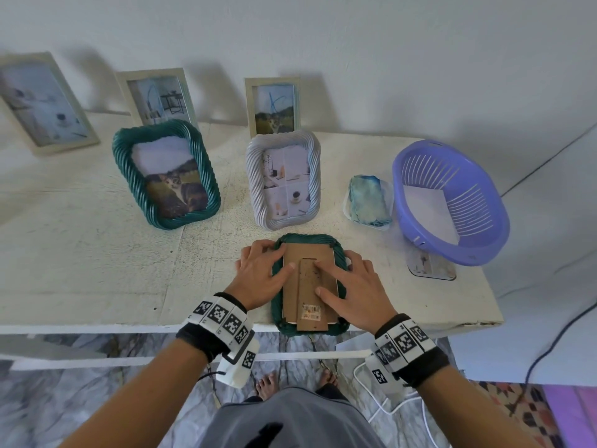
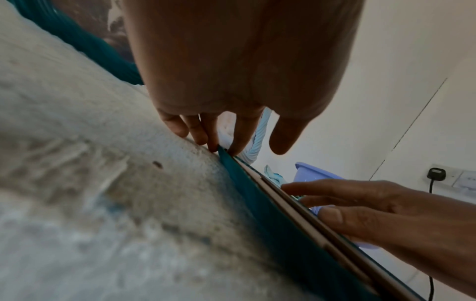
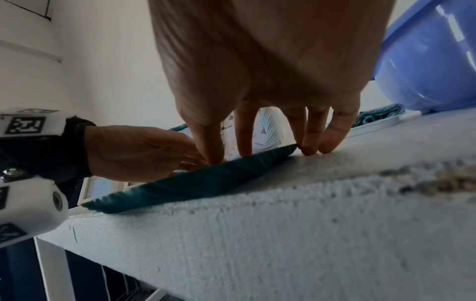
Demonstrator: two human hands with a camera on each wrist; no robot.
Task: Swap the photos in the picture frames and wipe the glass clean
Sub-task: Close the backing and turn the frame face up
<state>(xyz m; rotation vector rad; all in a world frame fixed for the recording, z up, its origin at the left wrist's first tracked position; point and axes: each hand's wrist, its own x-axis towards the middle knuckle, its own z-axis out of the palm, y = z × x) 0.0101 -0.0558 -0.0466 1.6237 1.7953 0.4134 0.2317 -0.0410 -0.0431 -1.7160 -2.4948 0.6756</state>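
At the near edge of the white table (image 1: 97,253), a dark green rope-rimmed picture frame (image 1: 277,315) lies face down; both my hands (image 1: 263,274) (image 1: 355,291) press flat fingers on its brown cardboard backing (image 1: 292,286), whose barcode sticker (image 1: 310,312) is unreadable.

Soft, even daylight, faint wall shadows, wide-angle edge warping, blurry wrist close-ups.
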